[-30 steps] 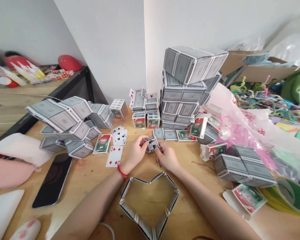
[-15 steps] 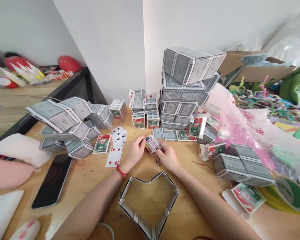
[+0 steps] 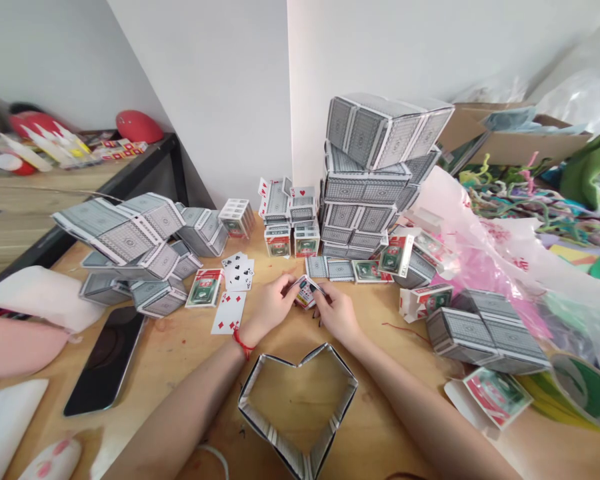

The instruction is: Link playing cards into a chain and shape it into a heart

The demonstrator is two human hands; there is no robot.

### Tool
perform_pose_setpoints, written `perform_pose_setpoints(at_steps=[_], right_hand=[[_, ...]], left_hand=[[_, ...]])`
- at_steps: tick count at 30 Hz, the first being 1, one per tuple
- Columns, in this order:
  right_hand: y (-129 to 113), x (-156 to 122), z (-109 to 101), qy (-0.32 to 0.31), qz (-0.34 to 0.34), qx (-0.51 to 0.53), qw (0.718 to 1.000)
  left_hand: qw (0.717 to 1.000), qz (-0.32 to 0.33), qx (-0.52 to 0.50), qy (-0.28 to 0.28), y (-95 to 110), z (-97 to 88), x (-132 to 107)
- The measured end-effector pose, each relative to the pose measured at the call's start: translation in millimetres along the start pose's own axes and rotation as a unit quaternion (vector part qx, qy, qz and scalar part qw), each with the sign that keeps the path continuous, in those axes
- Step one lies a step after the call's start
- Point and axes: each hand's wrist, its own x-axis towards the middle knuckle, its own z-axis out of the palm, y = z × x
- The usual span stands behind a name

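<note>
A small stack of playing cards, face up, is held between both hands above the table. My left hand grips its left side, the thumb lying on the top face. From the right, my right hand pinches the same cards, its thumb across their edge; some fingers are hidden beneath. Nearer to me lies a heart-shaped frame of folded cards, between my forearms. Left of my hands are spade cards, diamond cards and a green-and-red card box.
A tall stack of card-built blocks stands behind, with another card structure at left. A phone lies front left. Opened card boxes, a joined card block and a plastic bag crowd the right.
Both thumbs have shifted onto the face of the card stack, covering more of it. My right hand has moved slightly up and its fingers have tucked further under the cards.
</note>
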Motion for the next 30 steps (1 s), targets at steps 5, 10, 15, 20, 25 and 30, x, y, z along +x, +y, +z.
perform_pose_setpoints(at_steps=[5, 10, 15, 20, 25, 30], right_hand=[[1, 1, 1, 0.001, -0.009, 0.042, 0.999], [1, 2, 1, 0.01, 0.006, 0.081, 0.997], [3, 5, -1, 0.006, 0.041, 0.145, 0.989], [2, 6, -3, 0.017, 0.024, 0.176, 0.984], [2, 3, -3, -0.018, -0.001, 0.202, 0.979], [0, 2, -3, -0.043, 0.007, 0.203, 0.978]], left_hand=[[1.0, -0.005, -0.001, -0.003, 2, -1.5, 0], [0.997, -0.042, -0.058, -0.017, 5, -4.3, 0], [0.982, -0.083, -0.166, -0.031, 4, -2.6, 1], [0.969, -0.084, -0.221, -0.076, -1, -7.5, 4], [0.962, -0.045, -0.223, -0.15, -2, -19.8, 7], [0.937, -0.05, -0.265, -0.223, 1, -26.7, 9]])
